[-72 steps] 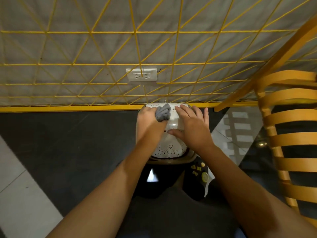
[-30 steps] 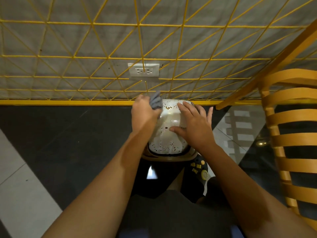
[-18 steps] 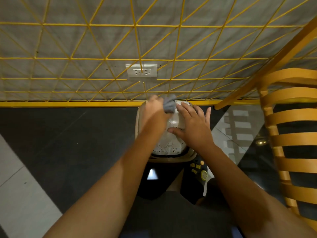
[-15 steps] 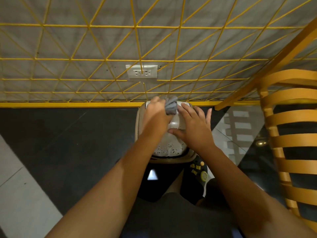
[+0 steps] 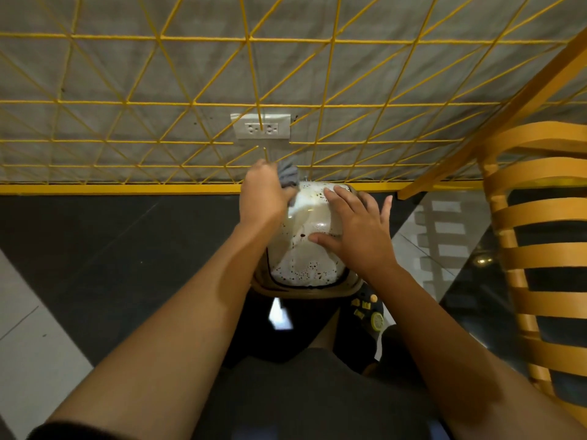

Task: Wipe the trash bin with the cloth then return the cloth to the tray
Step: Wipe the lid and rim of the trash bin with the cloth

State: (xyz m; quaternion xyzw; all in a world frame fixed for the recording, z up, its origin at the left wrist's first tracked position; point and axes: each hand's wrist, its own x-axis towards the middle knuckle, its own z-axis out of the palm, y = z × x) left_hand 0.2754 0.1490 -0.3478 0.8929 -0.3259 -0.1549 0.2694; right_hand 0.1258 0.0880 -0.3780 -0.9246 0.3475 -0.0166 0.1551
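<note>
Grey wall (image 5: 104,69) behind a yellow wire lattice (image 5: 127,103) fills the upper half of the frame, with dark floor (image 5: 111,249) below it. At centre frame the left hand (image 5: 263,195) is a fist round a grey cloth (image 5: 288,176), fingers curled over it and knuckles up. A bunch of the cloth sticks out past the fingers toward the wall. The fist presses the cloth onto the far left corner of the lid (image 5: 301,258) of the trash bin (image 5: 305,291).

Just to its right, the right hand (image 5: 359,230) lies flat on the right side of the lid and grasps nothing. Its fingers are straight and spread, pointing up-frame, and the thumb stretches left across the middle of the lid. The little finger juts out past the lid's right edge. Both bare forearms rise from the bottom corners of the frame and converge on the bin.

Seen from above, the bin has a glossy white lid speckled with dark spots, ringed by a tan rim. It stands on the dark floor, and its far edge comes up to the yellow rail (image 5: 127,188) at the foot of the wall. Below it in the frame are the person's dark clothes (image 5: 317,392). At the bin's lower right is a black shoe (image 5: 368,312) with yellow charms.

A white double socket (image 5: 262,127) sits on the wall above the left hand, behind the lattice. An orange slatted chair (image 5: 540,255) fills the right edge, its slats mirrored in the shiny floor between it and the bin. Pale tile (image 5: 31,344) shows at lower left.
</note>
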